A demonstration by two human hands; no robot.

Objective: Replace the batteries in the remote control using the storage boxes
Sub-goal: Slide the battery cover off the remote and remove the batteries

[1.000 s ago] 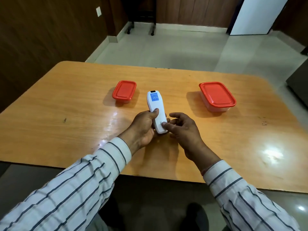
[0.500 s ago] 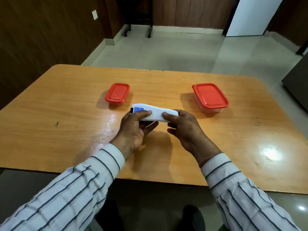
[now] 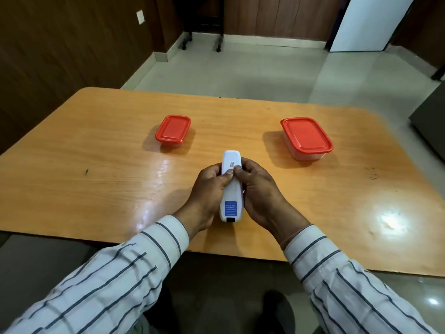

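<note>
Viewing from the head camera, the only view:

Remote control: a white remote control [image 3: 230, 189] is held above the table, back side up, lengthwise away from the person. A blue label sits near its near end, with a small dark window at that end's edge; a small printed code square sits near its far end.

Left hand: the left hand [image 3: 209, 189] wraps the remote's left side, clasped around it, with the thumb laid across the back just below the code square.

Right hand: the right hand [image 3: 260, 191] clasps the remote's right side in the same way; its thumb meets the left thumb tip on the remote's back, and its fingertips show past the far right edge of the casing.

Battery cover: I cannot tell whether it is seated or slid; no seam is clear under the thumbs.

Small storage box: a small storage box [image 3: 173, 129] with a red lid stands on the table beyond and to the left of the remote, lid on, apart from the hands.

Large storage box: a large storage box [image 3: 306, 138] with a red lid and a clear body stands beyond and to the right, lid on, well apart from the small one.

Table: an orange wooden table [image 3: 96, 165] with a glossy top bears both boxes; light glares on it near the right hand side.

Sleeves: both forearms wear white sleeves [image 3: 134, 266] with dark stripes.
</note>
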